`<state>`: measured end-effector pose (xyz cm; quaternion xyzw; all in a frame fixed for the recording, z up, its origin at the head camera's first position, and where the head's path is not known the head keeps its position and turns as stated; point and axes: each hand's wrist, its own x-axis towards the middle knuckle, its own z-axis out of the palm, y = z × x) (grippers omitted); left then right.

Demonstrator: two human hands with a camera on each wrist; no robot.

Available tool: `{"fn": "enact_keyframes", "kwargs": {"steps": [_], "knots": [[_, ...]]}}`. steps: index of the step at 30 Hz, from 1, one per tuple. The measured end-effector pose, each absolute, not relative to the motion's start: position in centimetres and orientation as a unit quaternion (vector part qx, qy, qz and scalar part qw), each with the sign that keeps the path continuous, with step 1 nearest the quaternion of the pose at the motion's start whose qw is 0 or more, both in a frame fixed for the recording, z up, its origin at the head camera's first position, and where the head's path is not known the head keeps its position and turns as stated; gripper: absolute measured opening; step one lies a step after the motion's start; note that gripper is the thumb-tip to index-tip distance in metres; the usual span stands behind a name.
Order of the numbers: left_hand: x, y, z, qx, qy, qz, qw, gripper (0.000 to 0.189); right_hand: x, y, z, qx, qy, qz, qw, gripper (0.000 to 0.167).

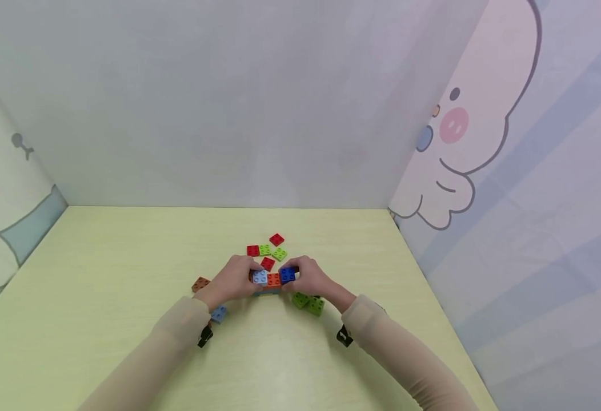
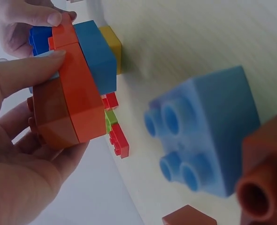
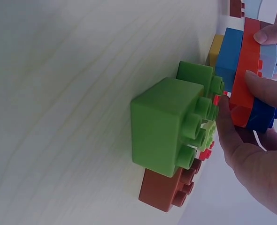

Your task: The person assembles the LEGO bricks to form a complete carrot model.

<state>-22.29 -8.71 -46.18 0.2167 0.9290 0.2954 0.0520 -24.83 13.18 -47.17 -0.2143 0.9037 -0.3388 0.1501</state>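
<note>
Both hands grip a built stack of toy building bricks between them. Its yellow brick (image 2: 111, 47) is lowest, below a blue brick (image 2: 96, 56). Above run orange-red bricks (image 1: 273, 279), jutting past the blue one at both ends. The top row has a brown brick (image 2: 54, 115), a light blue brick (image 1: 260, 277) and a dark blue brick (image 1: 287, 275). My left hand (image 1: 236, 278) holds the brown end, its thumb along the near side. From the other end, my right hand (image 1: 309, 278) pinches the dark blue brick and the orange-red one under it.
Loose green bricks (image 1: 316, 306) lie by the right wrist. Near the left wrist are a medium blue brick (image 1: 219, 314) and brown bricks (image 1: 200, 283). Behind the stack lie flat red bricks (image 1: 277, 240) and lime bricks (image 1: 280, 254). A grey wall (image 1: 228, 114) borders the table's far edge.
</note>
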Motion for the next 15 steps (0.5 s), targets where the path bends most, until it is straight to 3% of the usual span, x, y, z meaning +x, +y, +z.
{"fn": "enact_keyframes", "kwargs": {"steps": [15], "knots": [[-22.48, -8.79, -46.38, 0.189, 0.929, 0.311, 0.071, 0.035, -25.08, 13.38, -47.44, -0.221, 0.900, -0.342, 0.153, 0.036]]}}
